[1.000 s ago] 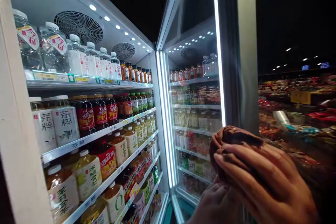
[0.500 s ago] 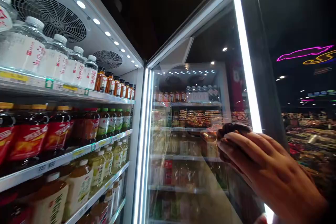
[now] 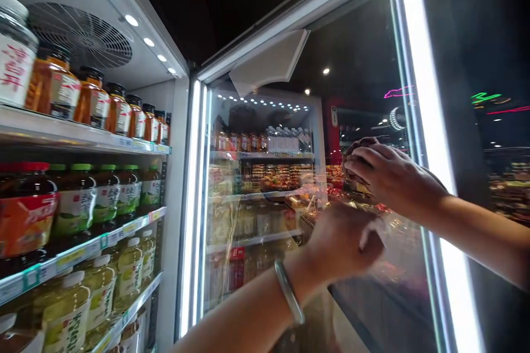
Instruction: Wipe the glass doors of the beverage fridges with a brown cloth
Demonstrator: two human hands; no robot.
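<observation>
My right hand (image 3: pixel 385 174) is pressed against the glass door (image 3: pixel 360 60), its fingers wrapped over a dark brown, crumpled cloth (image 3: pixel 355 161). Lower and to its left, my left hand (image 3: pixel 348 240) is raised before the glass, blurred, with its fingers curled in; whatever it holds, if anything, cannot be made out. A pale bangle (image 3: pixel 289 292) circles the left wrist. The door stands open, with a bright light strip (image 3: pixel 430 94) along its far edge.
On the left, cooler shelves (image 3: pixel 136 143) hold amber bottles (image 3: pixel 93 98), green-capped tea bottles (image 3: pixel 77 198) and pale yellow drinks (image 3: pixel 99 287). A white sheet (image 3: pixel 273 58) sits at the door's top. The glass reflects shelves and lights.
The view has shifted right and closer to the door. My left hand has come up into view from below. My right hand has moved slightly up the glass with the cloth.
</observation>
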